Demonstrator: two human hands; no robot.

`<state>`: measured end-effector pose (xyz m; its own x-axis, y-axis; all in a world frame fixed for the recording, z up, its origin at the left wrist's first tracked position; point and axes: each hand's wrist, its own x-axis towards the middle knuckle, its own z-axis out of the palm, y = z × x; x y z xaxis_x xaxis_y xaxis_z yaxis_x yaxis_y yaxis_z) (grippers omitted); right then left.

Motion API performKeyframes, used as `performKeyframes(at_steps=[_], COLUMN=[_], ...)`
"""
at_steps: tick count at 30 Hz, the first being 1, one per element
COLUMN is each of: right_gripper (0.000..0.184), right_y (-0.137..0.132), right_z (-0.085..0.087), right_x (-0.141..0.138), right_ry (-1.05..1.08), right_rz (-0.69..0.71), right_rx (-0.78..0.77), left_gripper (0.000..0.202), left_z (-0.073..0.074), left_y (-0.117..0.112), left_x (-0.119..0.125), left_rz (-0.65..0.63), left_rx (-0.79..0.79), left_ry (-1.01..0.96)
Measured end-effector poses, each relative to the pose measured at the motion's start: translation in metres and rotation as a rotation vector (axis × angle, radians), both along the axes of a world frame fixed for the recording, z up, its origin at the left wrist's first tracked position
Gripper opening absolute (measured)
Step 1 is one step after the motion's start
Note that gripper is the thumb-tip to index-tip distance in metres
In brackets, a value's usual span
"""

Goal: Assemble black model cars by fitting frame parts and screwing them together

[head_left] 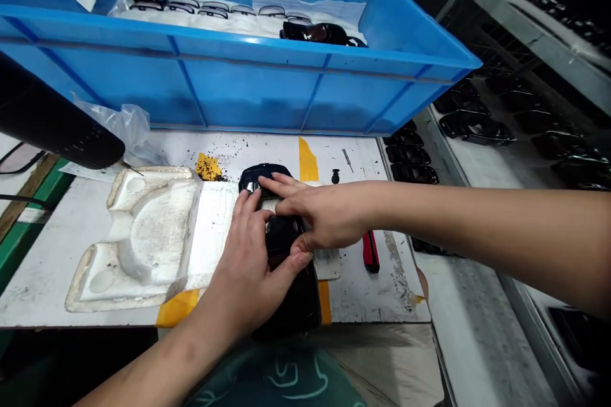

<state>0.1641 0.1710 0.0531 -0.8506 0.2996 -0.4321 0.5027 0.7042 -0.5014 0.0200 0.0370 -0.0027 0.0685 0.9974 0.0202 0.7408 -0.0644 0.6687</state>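
A glossy black model car body [293, 292] lies lengthwise at the front edge of the white work board, its near end towards me. My left hand [251, 261] grips its left side, fingertips near the far end and thumb across the middle. From the right, my right hand [310, 213] reaches over it, fingers on the far end and thumb close to my left thumb. Both hands cover much of the middle, so what lies beneath the fingers is hidden. A red utility knife [370, 251] and a small black part [335, 175] lie to the right.
Behind the board stands a blue bin [248, 86] holding black-rimmed clear parts [212, 11]. A white foam block [157, 235] sits left, below a black power screwdriver [62, 117]. Black crumbs [222, 165] dot the board. More black car bodies [472, 127] line the right racks.
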Motion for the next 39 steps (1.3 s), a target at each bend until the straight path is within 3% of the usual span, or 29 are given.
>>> performKeyframes(at_steps=[5,7,10,12,15,19,25,27,30,34,39], right_gripper=[0.051,0.05,0.06,0.046,0.008,0.02,0.022,0.02,0.014,0.038,0.039], right_y=[0.0,-0.005,-0.026,-0.049,-0.084,-0.11,-0.11,-0.108,-0.106,-0.107,-0.106], right_z=[0.0,0.004,0.007,0.006,0.002,0.0,0.009,0.01,0.004,-0.011,-0.032], right_x=[0.0,0.008,0.027,0.037,0.039,0.026,0.021,0.024,0.029,0.026,0.01], right_ry=[-0.004,0.005,0.198,0.411,0.481,0.392,0.521,0.595,0.65,0.642,0.544], right_rz=[-0.039,-0.083,-0.184,-0.221,-0.074,0.15,0.28,0.234,0.024,-0.139,-0.342], right_rx=[-0.011,-0.02,0.059,0.196,0.433,0.626,0.737,0.767,0.758,0.569,0.622], left_gripper=[0.049,0.059,0.083,0.085,0.076,0.071,0.084,0.092,0.099,0.092,0.09], left_z=[0.003,0.004,0.0,-0.005,-0.009,-0.009,-0.012,-0.013,-0.011,-0.009,-0.01], left_y=[0.001,-0.005,-0.021,-0.033,-0.04,-0.033,-0.032,-0.033,-0.032,-0.025,-0.018], left_x=[0.001,-0.003,-0.013,-0.022,-0.03,-0.035,-0.043,-0.044,-0.043,-0.039,-0.03], left_rz=[0.027,0.062,0.113,0.109,0.055,-0.014,-0.129,-0.141,-0.154,-0.163,-0.136], left_rx=[-0.016,-0.041,-0.006,0.03,0.045,0.008,0.043,0.05,0.061,0.122,0.142], left_ry=[-0.033,-0.112,-0.266,-0.309,-0.304,-0.239,-0.223,-0.219,-0.171,-0.088,-0.09])
